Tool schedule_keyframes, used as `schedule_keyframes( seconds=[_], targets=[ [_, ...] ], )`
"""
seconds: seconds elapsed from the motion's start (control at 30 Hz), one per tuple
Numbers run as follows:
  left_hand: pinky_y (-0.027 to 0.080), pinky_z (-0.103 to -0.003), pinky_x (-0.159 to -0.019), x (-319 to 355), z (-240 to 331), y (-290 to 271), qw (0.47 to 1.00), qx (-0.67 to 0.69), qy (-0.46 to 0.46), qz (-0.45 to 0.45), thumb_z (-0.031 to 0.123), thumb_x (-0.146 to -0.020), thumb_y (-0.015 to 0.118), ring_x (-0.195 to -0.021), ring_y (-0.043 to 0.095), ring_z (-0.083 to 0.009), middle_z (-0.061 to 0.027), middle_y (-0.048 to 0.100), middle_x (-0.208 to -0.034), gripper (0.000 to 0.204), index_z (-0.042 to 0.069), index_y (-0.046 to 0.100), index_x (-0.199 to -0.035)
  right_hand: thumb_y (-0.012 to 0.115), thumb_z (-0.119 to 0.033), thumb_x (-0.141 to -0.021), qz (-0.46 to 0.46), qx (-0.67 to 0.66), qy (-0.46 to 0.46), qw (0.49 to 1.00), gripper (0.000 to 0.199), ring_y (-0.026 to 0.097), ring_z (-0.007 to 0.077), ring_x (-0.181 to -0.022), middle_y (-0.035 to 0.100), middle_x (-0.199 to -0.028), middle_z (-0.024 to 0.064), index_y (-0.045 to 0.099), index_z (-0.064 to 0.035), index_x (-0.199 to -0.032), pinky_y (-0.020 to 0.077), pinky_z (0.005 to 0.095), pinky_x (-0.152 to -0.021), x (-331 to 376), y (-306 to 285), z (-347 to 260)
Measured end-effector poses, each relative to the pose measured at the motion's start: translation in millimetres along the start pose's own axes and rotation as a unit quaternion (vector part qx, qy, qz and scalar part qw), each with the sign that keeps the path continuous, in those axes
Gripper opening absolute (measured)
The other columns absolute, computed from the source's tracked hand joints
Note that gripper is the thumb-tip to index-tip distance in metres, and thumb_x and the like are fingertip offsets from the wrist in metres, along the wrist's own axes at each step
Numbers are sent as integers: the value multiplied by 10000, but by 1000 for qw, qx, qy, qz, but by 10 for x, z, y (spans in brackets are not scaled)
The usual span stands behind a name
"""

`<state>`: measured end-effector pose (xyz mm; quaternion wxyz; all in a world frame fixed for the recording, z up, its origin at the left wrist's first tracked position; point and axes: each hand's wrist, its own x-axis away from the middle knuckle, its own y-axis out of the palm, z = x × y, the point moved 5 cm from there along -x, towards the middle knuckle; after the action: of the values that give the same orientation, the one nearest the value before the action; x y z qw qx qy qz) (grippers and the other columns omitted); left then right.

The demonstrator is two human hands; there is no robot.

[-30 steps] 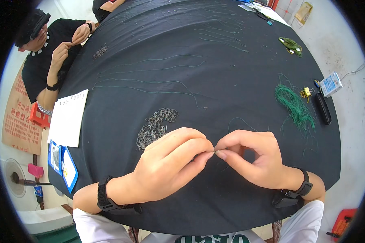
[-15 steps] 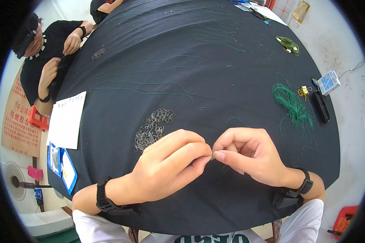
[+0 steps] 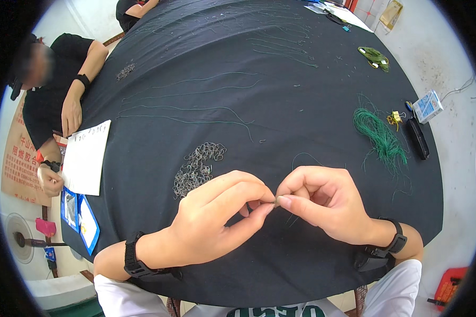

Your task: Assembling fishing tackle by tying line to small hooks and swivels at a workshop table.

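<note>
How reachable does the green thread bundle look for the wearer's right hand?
Probably yes: the bundle lies ahead and rightward of the right hand, with nothing seen standing between, though that hand is pinching close beside the left hand.

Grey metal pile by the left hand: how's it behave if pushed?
The metal pile likely spreads, being many small pieces. Curved shapes overlap, so some may snag together. Each piece looks thin, so probably light.

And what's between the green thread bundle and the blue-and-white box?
The head view shows a yellow clip there, a small blue item beside the box, and a black case just below.
</note>
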<state>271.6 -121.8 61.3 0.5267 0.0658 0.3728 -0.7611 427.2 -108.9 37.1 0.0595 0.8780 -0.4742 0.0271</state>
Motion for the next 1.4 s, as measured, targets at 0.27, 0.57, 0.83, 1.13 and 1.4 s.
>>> schedule_keyframes(
  seconds=[0.27,0.57,0.83,1.13,1.4],
  targets=[
    [515,-235,-567,41,-68,6,997,45,-59,7,-88,-731,651,-659,626,-138,-97,630,-839,180,-16,616,-892,594,-67,-898,6,22,-18,1000,73,384,-18,-574,442,-621,-89,625,-1,-906,307,179,-505,-7,-2,-9],
    [508,-224,-562,18,-42,10,998,33,-48,2,-62,-755,672,-659,625,-127,-87,623,-827,152,-13,618,-889,594,-76,-900,3,-1,4,1000,83,389,-20,-580,449,-627,-92,625,1,-908,307,176,-510,-8,-6,12],
    [498,-251,-549,4,7,4,1000,-24,-1,5,-69,-731,682,-650,612,-154,-86,614,-816,161,-8,611,-862,592,-78,-903,-9,31,-24,999,81,380,-20,-569,451,-625,-91,622,-2,-906,298,182,-500,-19,0,24],
    [502,-290,-584,0,53,-9,995,-69,69,21,-104,-683,678,-680,620,-225,-127,615,-803,195,-32,610,-852,575,-81,-916,-14,-15,3,1000,102,379,-19,-564,468,-629,-84,616,12,-906,293,184,-493,-34,12,24],
    [503,-282,-587,1,54,-8,994,-77,76,23,-114,-679,682,-687,636,-222,-135,629,-789,184,-38,622,-835,568,-90,-923,-14,-18,8,1000,115,380,-22,-563,468,-619,-86,616,12,-905,288,183,-491,-39,9,42]
  ],
)
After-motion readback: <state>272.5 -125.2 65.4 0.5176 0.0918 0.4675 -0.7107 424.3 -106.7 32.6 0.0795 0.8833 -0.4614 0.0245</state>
